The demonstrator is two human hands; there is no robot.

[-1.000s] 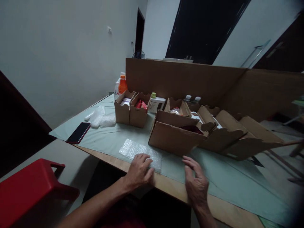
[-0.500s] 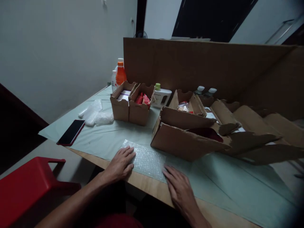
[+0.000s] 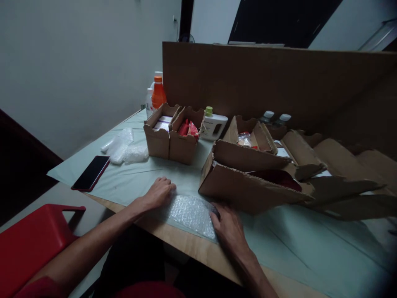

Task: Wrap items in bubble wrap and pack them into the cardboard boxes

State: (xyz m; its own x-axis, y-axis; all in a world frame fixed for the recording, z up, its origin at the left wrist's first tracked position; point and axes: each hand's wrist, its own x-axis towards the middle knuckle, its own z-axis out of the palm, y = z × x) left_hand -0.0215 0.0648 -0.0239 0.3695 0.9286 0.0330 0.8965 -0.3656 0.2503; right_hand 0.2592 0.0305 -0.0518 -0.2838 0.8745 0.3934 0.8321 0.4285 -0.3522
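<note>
Fingers of the left hand (image 3: 159,191) curl on the left end of the bubble wrap sheet (image 3: 190,212); the right hand (image 3: 228,225) presses its right edge, fingers bent onto it. The sheet lies flat at the counter (image 3: 192,248) edge between both hands. It looks like the smoothing or folding step; next would call for lifting one edge evenly. Just beyond the right fingers stands an open cardboard box (image 3: 245,188); farther left, a phone (image 3: 90,173).

No text can be read anywhere. The white bottle with the green cap (image 3: 212,124), just right of the small cardboard box holding red packets (image 3: 185,138), carries a dark label, but its print is too small and blurred to make out.
</note>
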